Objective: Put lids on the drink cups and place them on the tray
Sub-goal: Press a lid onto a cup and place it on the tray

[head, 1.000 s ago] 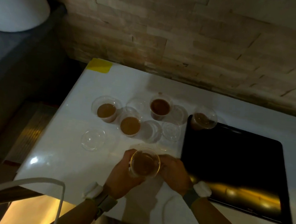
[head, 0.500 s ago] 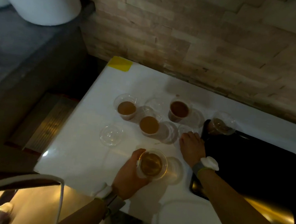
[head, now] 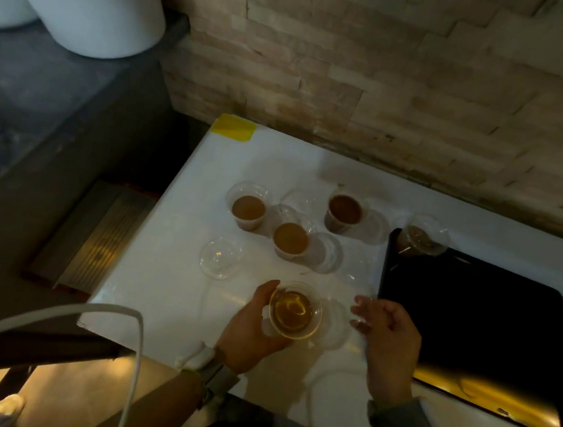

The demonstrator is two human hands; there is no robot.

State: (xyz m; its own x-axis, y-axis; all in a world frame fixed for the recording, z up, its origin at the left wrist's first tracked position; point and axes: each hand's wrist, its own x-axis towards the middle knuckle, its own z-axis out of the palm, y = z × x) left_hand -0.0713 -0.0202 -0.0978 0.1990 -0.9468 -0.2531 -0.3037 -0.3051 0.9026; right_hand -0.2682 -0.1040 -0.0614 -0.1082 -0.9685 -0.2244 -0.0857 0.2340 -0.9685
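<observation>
A: Where is the cup being worked on?
B: The left hand point(head: 251, 327) wraps the amber drink cup point(head: 295, 311) at the white tabletop's point(head: 164, 271) near edge.
A: And the right grip?
B: The right hand point(head: 388, 337) seems to pinch a clear lid point(head: 363, 316) beside it; too faint to confirm. One lidded cup point(head: 422, 236) stands in the black tray's point(head: 469, 321) far corner.

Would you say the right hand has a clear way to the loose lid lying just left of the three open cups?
Probably not directly: the right hand would have to cross over the held cup and the left hand gripping it to reach that loose lid.
</observation>
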